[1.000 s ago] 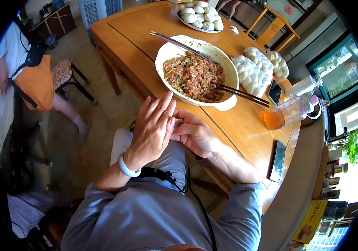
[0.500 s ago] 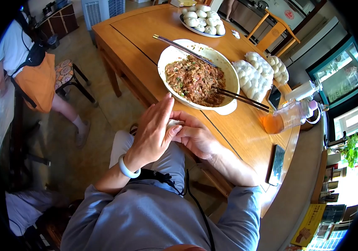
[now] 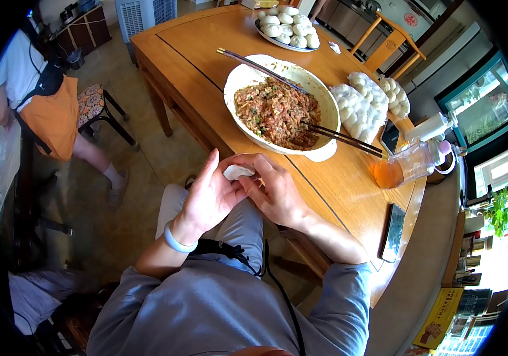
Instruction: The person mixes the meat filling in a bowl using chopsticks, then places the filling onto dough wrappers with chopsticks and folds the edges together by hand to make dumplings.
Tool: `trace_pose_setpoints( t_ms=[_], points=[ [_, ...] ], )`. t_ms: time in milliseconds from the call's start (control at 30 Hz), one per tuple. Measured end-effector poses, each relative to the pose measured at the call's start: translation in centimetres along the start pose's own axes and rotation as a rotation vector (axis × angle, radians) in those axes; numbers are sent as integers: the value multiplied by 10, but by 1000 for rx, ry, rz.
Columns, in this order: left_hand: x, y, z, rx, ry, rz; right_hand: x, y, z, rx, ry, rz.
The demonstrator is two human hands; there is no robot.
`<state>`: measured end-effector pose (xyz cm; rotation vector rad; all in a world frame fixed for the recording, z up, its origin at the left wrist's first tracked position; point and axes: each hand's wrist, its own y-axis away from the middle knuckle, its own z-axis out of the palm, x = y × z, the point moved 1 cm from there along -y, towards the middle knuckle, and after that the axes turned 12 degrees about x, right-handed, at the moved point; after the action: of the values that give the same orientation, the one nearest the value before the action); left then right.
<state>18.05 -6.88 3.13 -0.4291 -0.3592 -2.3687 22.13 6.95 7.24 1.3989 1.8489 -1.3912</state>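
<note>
The right hand pinches a small piece of white dough against the left hand, which is spread and cupped. The dough appears only partly shaped, and no filling shows on it. At 1 o'clock from it, the bowl on the worktop holds plentiful minced filling. At the bowl's 12 o'clock, piled buns look fully shaped; bagged white rounds lie at its 3 o'clock.

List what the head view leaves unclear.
All in the head view:
White dough piece: partly covered by the right hand.
Lower chopsticks: tips buried in minced filling.
Nearer smartphone: display too small, with glare.
Co-worker: head cut off by the dark image edge.
</note>
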Motion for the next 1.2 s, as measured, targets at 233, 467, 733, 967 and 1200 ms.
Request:
trace_pose_setpoints(
  t_ms=[233, 467, 733, 967, 1200],
  points=[
    [4, 6, 8, 58, 131, -55, -3, -3, -6, 13, 368, -269],
    [12, 12, 14, 28, 74, -119, 2, -13, -12, -18, 331, -381],
    [9, 14, 5, -59, 6, -217, -5, -12, -13, -128, 450, -484],
    [8, 14, 2, -33, 10, -216, -6, -11, -12, -131, 588, -555],
    [10, 14, 5, -17, 7, -211, -4, -10, -9, -150, 636, -597]
  ],
)
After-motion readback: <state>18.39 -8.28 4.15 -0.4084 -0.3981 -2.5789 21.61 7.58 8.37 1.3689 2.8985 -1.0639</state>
